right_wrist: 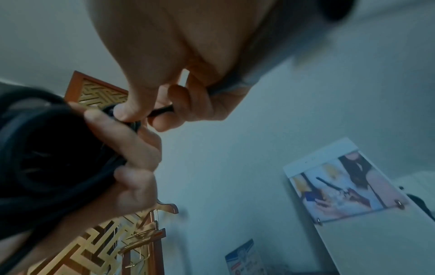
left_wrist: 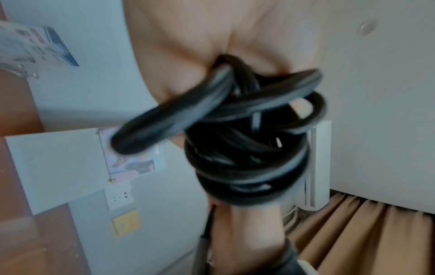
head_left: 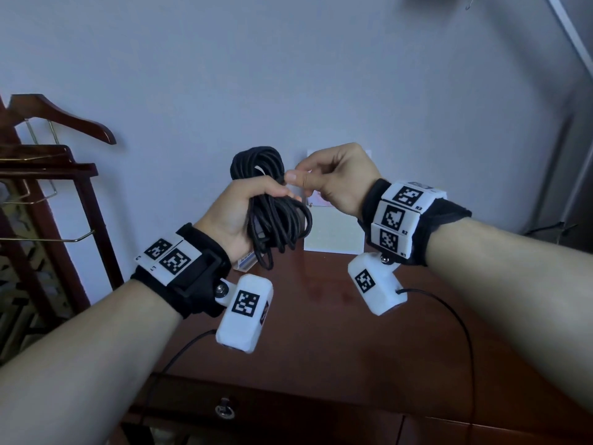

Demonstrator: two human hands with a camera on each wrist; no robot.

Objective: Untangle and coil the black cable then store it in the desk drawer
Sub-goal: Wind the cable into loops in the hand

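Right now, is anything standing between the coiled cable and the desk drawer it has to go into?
Yes: the drawer itself looks closed, its pull flush at the desk front. Both hands are busy: the left hand grips the cable, the right hand pinches a strand. Nothing else visible blocks the way.

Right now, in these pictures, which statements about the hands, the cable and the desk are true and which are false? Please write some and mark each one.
1. The left hand grips the coiled black cable around its middle. True.
2. The cable bundle lies flat on the desk. False: it is held in the air above the desk.
3. The right hand pinches a strand of the cable beside the left hand's fingers. True.
4. The desk drawer is pulled wide open. False: its front with the metal pull looks closed.
5. A wooden clothes hanger hangs on the rack at the left. True.
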